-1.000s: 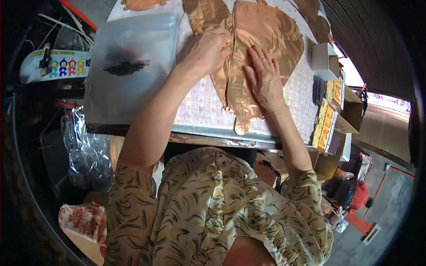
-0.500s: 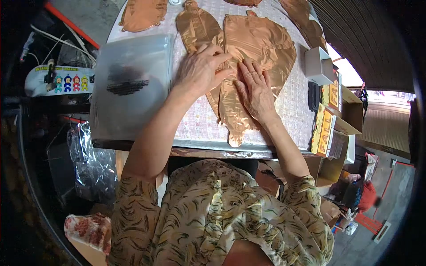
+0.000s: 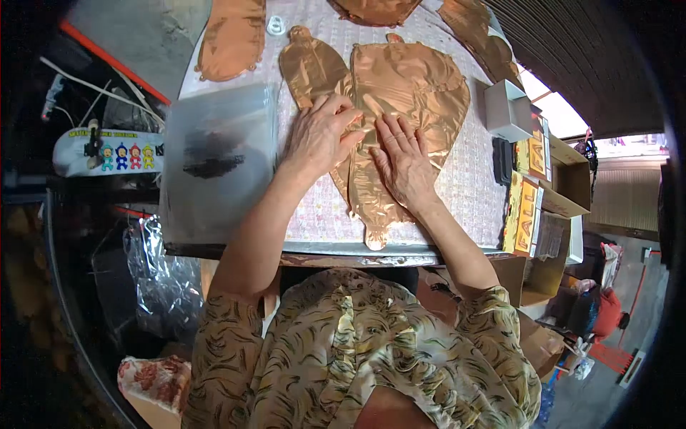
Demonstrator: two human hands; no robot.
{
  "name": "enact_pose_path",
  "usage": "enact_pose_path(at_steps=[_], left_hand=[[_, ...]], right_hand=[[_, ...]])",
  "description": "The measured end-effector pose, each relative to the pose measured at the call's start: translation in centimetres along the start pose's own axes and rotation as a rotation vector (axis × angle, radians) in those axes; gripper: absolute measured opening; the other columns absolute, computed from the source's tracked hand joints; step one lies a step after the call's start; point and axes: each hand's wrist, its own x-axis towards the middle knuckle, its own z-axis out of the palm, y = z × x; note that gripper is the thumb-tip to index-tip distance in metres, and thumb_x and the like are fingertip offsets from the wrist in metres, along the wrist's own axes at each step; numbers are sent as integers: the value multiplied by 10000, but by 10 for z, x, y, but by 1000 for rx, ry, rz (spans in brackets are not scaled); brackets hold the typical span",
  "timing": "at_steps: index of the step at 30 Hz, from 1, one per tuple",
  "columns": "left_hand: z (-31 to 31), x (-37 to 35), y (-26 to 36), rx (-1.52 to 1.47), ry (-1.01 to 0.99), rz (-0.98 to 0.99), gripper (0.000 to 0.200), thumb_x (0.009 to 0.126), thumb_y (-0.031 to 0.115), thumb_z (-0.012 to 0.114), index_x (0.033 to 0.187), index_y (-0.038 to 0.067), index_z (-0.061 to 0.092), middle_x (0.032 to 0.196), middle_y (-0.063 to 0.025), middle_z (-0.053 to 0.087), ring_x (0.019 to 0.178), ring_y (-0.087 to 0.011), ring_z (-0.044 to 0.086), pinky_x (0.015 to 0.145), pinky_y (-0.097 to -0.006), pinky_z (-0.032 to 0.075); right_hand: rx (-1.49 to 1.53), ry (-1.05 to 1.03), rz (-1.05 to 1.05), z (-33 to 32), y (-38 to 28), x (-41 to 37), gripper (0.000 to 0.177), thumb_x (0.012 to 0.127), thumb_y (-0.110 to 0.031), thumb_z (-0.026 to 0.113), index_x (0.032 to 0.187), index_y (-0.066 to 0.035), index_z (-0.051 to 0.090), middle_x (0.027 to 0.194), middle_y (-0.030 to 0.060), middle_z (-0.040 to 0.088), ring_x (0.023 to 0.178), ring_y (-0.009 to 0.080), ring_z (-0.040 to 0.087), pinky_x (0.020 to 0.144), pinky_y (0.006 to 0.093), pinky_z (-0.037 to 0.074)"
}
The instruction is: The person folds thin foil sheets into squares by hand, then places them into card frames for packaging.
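Copper-coloured foil balloon, deflated, lies flat across the middle of the table, its narrow neck reaching toward the near edge. Left hand and right hand rest side by side on its lower half, both open, palms down, fingers spread, gripping nothing. For a good result, the pressing should probably run from the wide body toward the neck, palms kept flat so that the foil does not crease, with one hand anchoring while the other strokes; fingernails are best kept off the seam. A stack of clear plastic bags lies just beside the left hand, at the table's left edge. More flat copper balloons lie along the far edge, with a small tape roll between them. A white box and yellow printed cartons stand at the right edge. The table carries a pale patterned cover. Left of the table, crumpled plastic wrap hangs in shadow; daylight enters at the right.
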Motion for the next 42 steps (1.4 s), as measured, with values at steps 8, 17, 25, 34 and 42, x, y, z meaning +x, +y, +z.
enact_pose_path(at_steps=[8,17,25,34,42], left_hand=[[-3,3,-25,-387,317,-402,408,873,124,743,1255,3,667,1349,-221,537,1206,-381,570,1047,-409,472],[-21,-10,-24,-620,296,-741,714,971,164,676,1531,-57,292,1401,-216,510,1058,-253,653,815,-348,581],[-21,26,-46,-953,-7,-714,513,953,174,751,1365,-4,502,956,-17,673,717,-70,573,623,-221,481],[-16,49,4,-889,-169,-288,424,1034,98,630,1430,-2,517,1082,-64,696,993,-93,662,835,-237,530],[1,43,-51,155,-6,300,399,1046,158,584,1426,36,576,1378,-143,653,1275,-295,617,1076,-375,450]], right_hand=[[12,40,-3,4,2,-1,569,1041,-342,555,1537,-84,453,1596,105,442,1486,336,375,1213,537,286],[15,71,1,7,3,-4,564,1037,-348,552,1523,-77,467,1585,101,455,1482,322,383,1222,522,271],[17,93,-8,11,6,-5,543,1049,-368,524,1509,-84,485,1580,108,458,1472,323,393,1215,522,279],[31,87,10,12,5,-6,567,1056,-414,501,1511,-77,486,1585,124,451,1474,326,390,1221,523,259],[35,75,18,12,5,-5,578,1056,-427,501,1504,-61,494,1584,140,452,1479,326,388,1226,520,253]])
